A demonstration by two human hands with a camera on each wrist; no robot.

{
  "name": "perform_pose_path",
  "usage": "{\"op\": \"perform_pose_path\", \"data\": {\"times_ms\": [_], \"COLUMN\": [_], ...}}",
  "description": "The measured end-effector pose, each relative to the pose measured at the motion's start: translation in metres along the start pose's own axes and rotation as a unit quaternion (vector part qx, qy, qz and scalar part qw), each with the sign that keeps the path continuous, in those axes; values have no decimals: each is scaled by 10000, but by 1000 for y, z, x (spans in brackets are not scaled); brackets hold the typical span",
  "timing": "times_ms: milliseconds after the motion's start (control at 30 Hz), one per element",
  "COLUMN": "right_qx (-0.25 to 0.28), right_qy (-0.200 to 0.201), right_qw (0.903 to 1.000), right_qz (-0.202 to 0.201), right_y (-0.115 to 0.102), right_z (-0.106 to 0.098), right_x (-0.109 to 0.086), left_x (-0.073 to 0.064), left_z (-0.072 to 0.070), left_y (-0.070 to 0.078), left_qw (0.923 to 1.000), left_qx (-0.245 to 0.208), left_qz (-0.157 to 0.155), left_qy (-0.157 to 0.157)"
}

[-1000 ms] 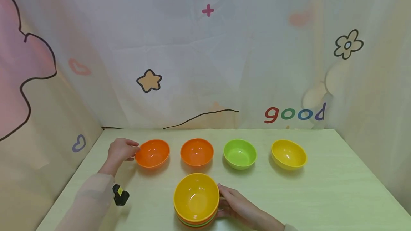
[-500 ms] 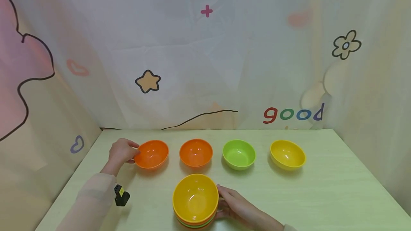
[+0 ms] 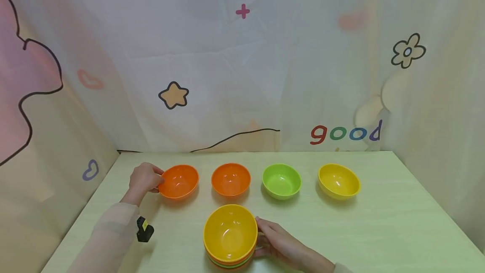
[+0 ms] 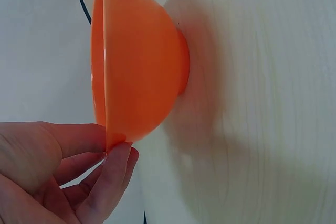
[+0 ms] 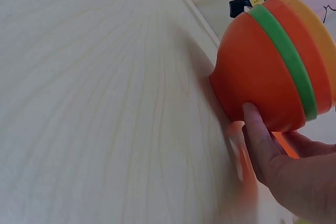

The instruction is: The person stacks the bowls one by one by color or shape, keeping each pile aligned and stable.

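My left hand (image 3: 144, 178) pinches the rim of the leftmost orange bowl (image 3: 181, 182), thumb on one face and fingers on the other. In the left wrist view this bowl (image 4: 139, 61) stands on its foot, close over the pale table. My right hand (image 3: 278, 241) holds the side of a nested stack of bowls, the yellow bowl (image 3: 231, 233) uppermost. The right wrist view shows orange, green, orange and yellow layers, with fingers against the lowest orange bowl (image 5: 257, 72). That bowl's far side is hidden.
Beside the held bowl, a second orange bowl (image 3: 231, 180), a green bowl (image 3: 281, 181) and a yellow bowl (image 3: 339, 181) stand in a row on the light table (image 3: 379, 231). A small black device (image 3: 144, 229) shows beside the left sleeve. Printed cloth (image 3: 227, 70) rises behind.
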State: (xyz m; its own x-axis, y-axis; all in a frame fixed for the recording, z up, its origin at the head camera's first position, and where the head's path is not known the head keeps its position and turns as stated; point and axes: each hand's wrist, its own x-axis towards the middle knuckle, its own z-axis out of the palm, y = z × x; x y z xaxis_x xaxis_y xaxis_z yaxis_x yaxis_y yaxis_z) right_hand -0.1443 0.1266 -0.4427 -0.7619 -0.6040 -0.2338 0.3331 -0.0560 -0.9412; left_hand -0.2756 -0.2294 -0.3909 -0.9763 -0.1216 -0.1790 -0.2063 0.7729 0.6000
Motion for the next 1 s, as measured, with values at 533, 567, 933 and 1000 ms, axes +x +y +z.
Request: {"op": "perform_pose_path", "data": {"times_ms": [533, 567, 933, 1000], "right_qx": [-11, -4, -14, -10], "right_qy": [28, 20, 66, 70], "right_qw": [10000, 10000, 10000, 10000], "right_qz": [-54, -56, -19, -34], "right_y": [0, 0, 1, 1], "right_z": [1, 1, 0, 0], "right_x": [1, 1, 0, 0], "left_x": [-2, -3, -7, -8], "left_z": [-2, -2, -4, -4], "left_y": [5, 5, 4, 3], "left_qw": [9993, 9992, 9988, 9988], "left_qx": [374, 393, 492, 491], "left_qz": [-18, -18, -9, -5], "left_qy": [-24, -17, 43, 59]}}
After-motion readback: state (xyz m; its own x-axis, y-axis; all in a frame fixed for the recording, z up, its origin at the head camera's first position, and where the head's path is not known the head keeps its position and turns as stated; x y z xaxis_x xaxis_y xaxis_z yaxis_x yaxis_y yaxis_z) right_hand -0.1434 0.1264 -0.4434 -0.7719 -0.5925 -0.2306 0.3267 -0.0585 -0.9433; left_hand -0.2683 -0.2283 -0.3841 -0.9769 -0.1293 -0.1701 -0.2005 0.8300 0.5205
